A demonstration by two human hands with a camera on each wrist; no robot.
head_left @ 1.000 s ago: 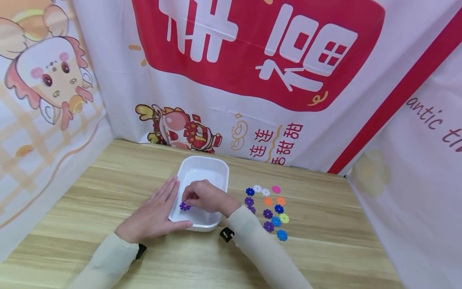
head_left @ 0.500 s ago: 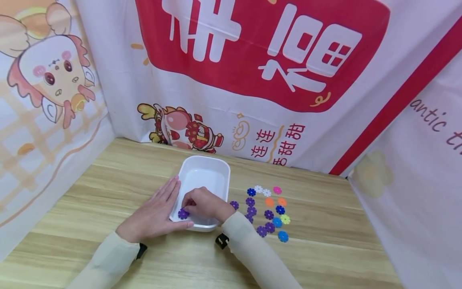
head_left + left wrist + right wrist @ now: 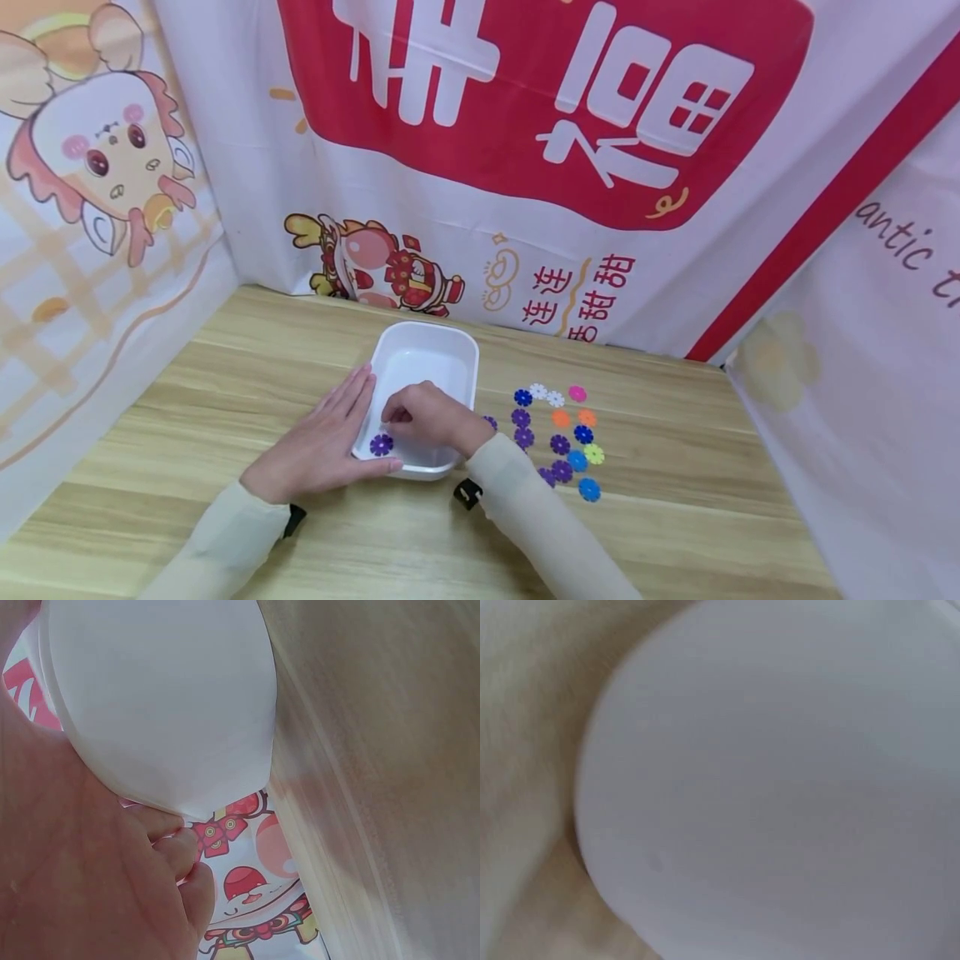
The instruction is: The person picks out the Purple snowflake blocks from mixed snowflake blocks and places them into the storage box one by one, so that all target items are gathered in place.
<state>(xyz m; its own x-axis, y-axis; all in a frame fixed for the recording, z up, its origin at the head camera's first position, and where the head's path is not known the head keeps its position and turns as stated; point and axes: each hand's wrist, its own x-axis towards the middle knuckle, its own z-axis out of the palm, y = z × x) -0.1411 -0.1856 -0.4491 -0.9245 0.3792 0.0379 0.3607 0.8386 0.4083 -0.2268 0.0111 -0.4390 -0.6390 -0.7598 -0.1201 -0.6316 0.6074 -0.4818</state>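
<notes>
White plastic tub (image 3: 450,354), rectangular, rounded corners, is sitting at lower centre of the head frame on a wooden table (image 3: 675,517).

Purple disc (image 3: 382,444), flower-shaped, is lying inside the tub at its near left corner, just below the right fingertips; whether they are touching it cannot be told.

Left hand (image 3: 318,450) is lying flat on the table, fingers straight and relaxed, resting along the tub's left wall, thumb running along the near wall. In the left wrist view the tub (image 3: 161,705) is filling the upper left, with the palm and fingers (image 3: 184,851) pressed beside its rim.

Right hand (image 3: 427,419) is hovering over the tub's near half, fingers curled downward; whether it is pinching anything cannot be told. The right wrist view is showing only the tub's white surface (image 3: 780,795), blurred.

Loose discs (image 3: 558,433) are lying in a cluster on the table right of the tub, at lower centre-right: blue, white, pink, orange, purple, light blue and yellow-green pieces, close together, some touching.

Cream sleeves are covering both forearms, entering from the bottom edge. Black strap (image 3: 467,493) is showing at the right wrist.

Printed banner (image 3: 540,108), red and white with cartoon figures, is hanging behind and to both sides.
</notes>
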